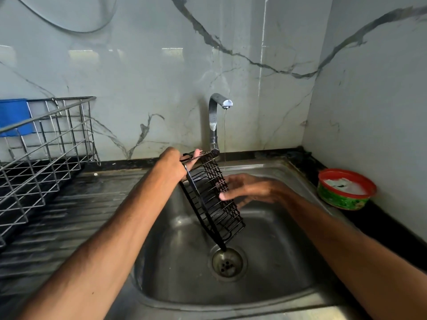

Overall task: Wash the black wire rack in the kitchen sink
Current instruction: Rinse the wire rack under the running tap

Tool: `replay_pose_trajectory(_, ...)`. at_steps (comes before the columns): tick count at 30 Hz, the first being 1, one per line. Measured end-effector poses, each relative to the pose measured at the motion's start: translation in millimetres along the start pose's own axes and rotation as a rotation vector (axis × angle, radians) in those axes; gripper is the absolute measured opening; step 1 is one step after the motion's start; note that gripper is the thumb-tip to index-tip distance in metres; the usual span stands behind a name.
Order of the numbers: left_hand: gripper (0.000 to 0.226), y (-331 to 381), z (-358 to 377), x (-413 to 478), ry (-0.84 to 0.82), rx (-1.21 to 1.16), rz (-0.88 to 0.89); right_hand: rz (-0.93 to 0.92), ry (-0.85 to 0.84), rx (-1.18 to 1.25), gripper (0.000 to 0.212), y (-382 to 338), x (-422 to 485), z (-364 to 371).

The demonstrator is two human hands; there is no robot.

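Left hand (176, 163) gripped rack (213, 202) top, rack tilted over sink (279, 262). Right hand (250, 188) flat, fingers on wires. Stream (225, 135) thin, just right of rack: rack needed to go under it.

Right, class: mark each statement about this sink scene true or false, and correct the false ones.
1. The left hand grips the rack at its top. True.
2. The tap is off. False: a thin stream of water runs from it.
3. The right hand holds a sponge. False: its fingers are straight and hold nothing.
4. A red-rimmed tub stands right of the sink. True.
5. The rack lies flat in the sink. False: it is held tilted, on end, over the drain.
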State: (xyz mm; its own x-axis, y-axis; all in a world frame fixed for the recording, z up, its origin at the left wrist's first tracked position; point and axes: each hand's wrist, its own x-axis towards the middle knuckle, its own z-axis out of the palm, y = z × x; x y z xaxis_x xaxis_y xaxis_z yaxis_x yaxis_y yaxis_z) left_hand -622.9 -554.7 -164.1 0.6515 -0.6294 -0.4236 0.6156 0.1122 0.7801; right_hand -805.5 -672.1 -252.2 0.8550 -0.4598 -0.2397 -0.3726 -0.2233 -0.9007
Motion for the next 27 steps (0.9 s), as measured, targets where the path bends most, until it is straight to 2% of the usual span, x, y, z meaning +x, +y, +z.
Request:
replay_pose_trajectory(4, 0.030, 4, -6, 24, -0.006, 0.044, -0.050, -0.031, 0.113, -0.151, 0.052, -9, -5, 3)
replay_pose_trajectory(9, 0.022, 14, -18, 27, -0.184, 0.095, -0.038, -0.098, 0.225, -0.292, 0.043, -37, -14, -3)
replay_pose_trajectory(11, 0.026, 17, -23, 23, -0.258, 0.128, -0.056, -0.132, 0.250, -0.355, 0.044, -52, -17, -5)
replay_pose_trajectory(14, 0.033, 21, -28, 29, -0.255, 0.429, -0.010, -0.122, 0.284, -0.441, 0.040, -70, -22, -7)
replay_pose_trajectory(16, 0.054, 27, -33, 33, -0.214, 0.653, 0.021, -0.128, 0.304, -0.548, 0.034, -79, -24, -6)
replay_pose_trajectory(18, 0.084, 33, -34, 31, -0.260, 0.824, 0.002, -0.176, 0.324, -0.670, 0.033, -85, -23, -4)
replay_pose_trajectory(21, 0.100, 25, -28, 18, -0.357, 1.026, 0.030, -0.242, 0.393, -0.800, 0.035, -90, -25, -1)
replay_pose_trajectory(24, 0.128, 18, -27, 19, -0.413, 1.033, -0.018, -0.278, 0.450, -0.881, 0.036, -94, -32, -5)
replay_pose_trajectory(25, 0.131, 17, -28, 21, -0.435, 1.011, -0.050, -0.288, 0.451, -0.887, 0.036, -95, -34, -8)
replay_pose_trajectory(27, 0.114, 15, -30, 21, -0.465, 0.994, -0.077, -0.295, 0.449, -0.894, 0.036, -94, -35, -14)
